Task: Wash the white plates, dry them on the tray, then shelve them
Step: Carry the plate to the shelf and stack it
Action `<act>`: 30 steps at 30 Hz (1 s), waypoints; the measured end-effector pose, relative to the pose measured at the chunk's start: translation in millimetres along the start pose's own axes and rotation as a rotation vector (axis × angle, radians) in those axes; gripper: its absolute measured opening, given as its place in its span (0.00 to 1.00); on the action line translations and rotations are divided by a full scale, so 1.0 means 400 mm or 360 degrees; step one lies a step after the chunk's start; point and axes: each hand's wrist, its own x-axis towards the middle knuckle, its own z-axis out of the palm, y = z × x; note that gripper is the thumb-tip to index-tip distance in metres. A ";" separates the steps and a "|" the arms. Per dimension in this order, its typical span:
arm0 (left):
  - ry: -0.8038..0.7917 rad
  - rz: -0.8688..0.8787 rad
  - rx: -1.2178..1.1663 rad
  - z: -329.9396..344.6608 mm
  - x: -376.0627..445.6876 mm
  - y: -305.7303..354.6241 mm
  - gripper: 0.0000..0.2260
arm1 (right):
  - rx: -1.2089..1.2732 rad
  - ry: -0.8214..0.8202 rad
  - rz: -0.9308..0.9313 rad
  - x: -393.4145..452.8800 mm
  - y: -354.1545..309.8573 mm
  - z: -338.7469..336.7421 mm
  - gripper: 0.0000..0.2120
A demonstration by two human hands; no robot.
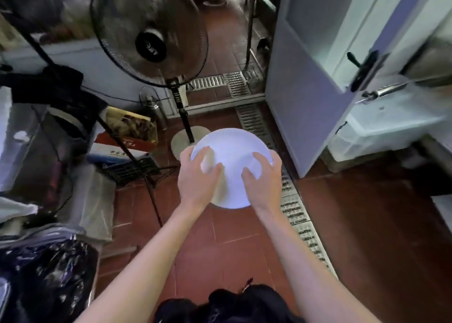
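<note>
A round white plate (232, 149) is held out in front of me, above the red tiled floor. My left hand (198, 176) grips its left edge, thumb and fingers spread over the plate's face. My right hand (264, 176) grips the right edge the same way, fingers curled onto the surface. It looks like more than one plate stacked, since a second rim shows at the lower left, but I cannot tell for sure.
A standing fan (149, 34) with its round base (182, 141) is straight ahead. An open pale door (318, 65) with a black handle stands at right. A metal floor drain grate (293, 207) runs diagonally. Boxes, bags and a rack crowd the left (61, 151).
</note>
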 end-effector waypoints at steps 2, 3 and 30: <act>-0.0096 0.0090 0.0015 0.076 0.012 0.050 0.21 | -0.0017 0.0101 0.0051 0.035 0.045 -0.066 0.21; -0.0142 0.0128 0.0022 0.113 0.016 0.072 0.21 | -0.0027 0.0150 0.0079 0.048 0.066 -0.098 0.21; -0.1403 0.1134 -0.0166 1.086 0.027 0.751 0.25 | -0.0371 0.1451 0.0813 0.317 0.519 -0.839 0.19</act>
